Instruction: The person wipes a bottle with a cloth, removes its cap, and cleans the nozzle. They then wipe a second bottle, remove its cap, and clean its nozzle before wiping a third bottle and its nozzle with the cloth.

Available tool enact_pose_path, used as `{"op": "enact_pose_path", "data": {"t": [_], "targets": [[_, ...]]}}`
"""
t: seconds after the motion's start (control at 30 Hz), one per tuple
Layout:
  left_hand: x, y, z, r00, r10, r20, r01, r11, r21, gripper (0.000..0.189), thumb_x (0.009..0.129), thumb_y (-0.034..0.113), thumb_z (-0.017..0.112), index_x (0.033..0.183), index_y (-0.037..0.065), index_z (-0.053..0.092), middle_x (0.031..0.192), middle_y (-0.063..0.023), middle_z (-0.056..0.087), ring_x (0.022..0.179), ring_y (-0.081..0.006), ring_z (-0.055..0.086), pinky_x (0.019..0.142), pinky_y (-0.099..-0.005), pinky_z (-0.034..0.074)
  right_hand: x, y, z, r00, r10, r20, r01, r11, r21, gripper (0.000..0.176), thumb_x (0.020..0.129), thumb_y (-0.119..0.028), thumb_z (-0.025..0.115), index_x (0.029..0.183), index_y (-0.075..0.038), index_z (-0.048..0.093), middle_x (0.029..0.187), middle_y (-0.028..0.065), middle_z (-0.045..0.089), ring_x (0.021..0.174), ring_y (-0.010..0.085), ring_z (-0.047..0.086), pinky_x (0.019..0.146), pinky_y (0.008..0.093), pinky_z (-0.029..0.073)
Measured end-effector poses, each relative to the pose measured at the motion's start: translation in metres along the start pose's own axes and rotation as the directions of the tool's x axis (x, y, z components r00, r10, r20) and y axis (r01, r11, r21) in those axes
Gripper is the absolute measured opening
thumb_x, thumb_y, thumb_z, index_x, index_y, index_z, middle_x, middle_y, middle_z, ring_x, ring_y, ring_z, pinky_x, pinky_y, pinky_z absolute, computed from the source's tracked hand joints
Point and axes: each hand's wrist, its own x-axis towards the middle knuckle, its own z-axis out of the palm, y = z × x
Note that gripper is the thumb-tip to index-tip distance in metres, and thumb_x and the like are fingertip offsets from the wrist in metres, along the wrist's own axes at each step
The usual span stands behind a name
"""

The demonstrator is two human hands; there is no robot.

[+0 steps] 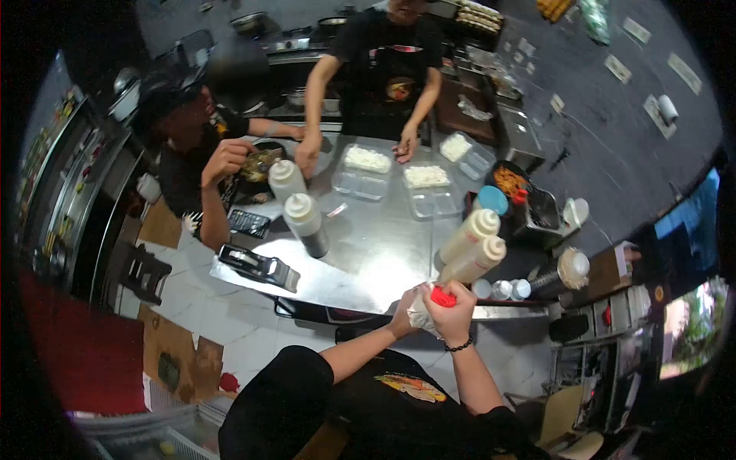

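My left hand [402, 314] and my right hand [454, 310] meet at the near edge of the steel table [368, 261]. Between them is a crumpled white cloth or tissue [422, 317], which my left hand grips from the side. My right hand, with a dark beaded bracelet at the wrist, is closed around a bright red object [442, 297]; its lower part is hidden. Two cream-coloured squeeze bottles [477, 259] stand just beyond my right hand. Small white-capped jars [501, 290] sit to its right.
Clear trays with white food [366, 159] lie mid-table. Two more squeeze bottles [305, 222], a phone-like black device [249, 223] and a black dispenser [259, 267] are on the left. Two co-workers stand across, one holding dark food [261, 164]. A bowl of orange food [509, 181] stands right.
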Motion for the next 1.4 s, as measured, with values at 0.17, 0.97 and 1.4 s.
{"op": "enact_pose_path", "data": {"t": [0.17, 0.97, 1.4], "targets": [[0.010, 0.053, -0.077, 0.983, 0.147, -0.112, -0.079, 0.882, 0.465, 0.066, 0.058, 0.025, 0.079, 0.113, 0.006, 0.049, 0.101, -0.0144, 0.058, 0.093, -0.0339, 0.057, 0.078, -0.0433, 0.046, 0.019, -0.008, 0.027, 0.996, 0.094, -0.004, -0.089, 0.952, 0.294, 0.041, 0.075, -0.011, 0.076, 0.054, -0.005, 0.041, 0.053, -0.0035, 0.042, 0.051, 0.0052, 0.035, 0.048, 0.0231, 0.029], [0.031, -0.014, -0.197, 0.987, -0.158, 0.004, 0.156, 0.981, 0.117, 0.081, 0.057, 0.025, 0.082, 0.125, 0.002, 0.046, 0.117, -0.0185, 0.058, 0.107, -0.0316, 0.058, 0.092, -0.0363, 0.045, 0.070, 0.023, 0.103, 0.974, 0.195, 0.117, -0.222, 0.701, 0.677, 0.048, 0.086, -0.036, 0.055, 0.121, -0.003, 0.053, 0.107, 0.0106, 0.060, 0.108, 0.0223, 0.053, 0.096, 0.0395, 0.041], [0.035, -0.017, -0.201, 0.972, -0.220, 0.087, 0.196, 0.955, 0.225, 0.066, 0.055, 0.020, 0.081, 0.113, 0.004, 0.055, 0.101, -0.0177, 0.062, 0.097, -0.0359, 0.061, 0.083, -0.0388, 0.049, 0.055, 0.015, 0.134, 0.871, -0.015, 0.491, -0.232, 0.868, 0.438, 0.060, 0.061, -0.004, 0.069, 0.119, -0.002, 0.055, 0.115, 0.0125, 0.057, 0.107, 0.0234, 0.054, 0.098, 0.0333, 0.037]]}}
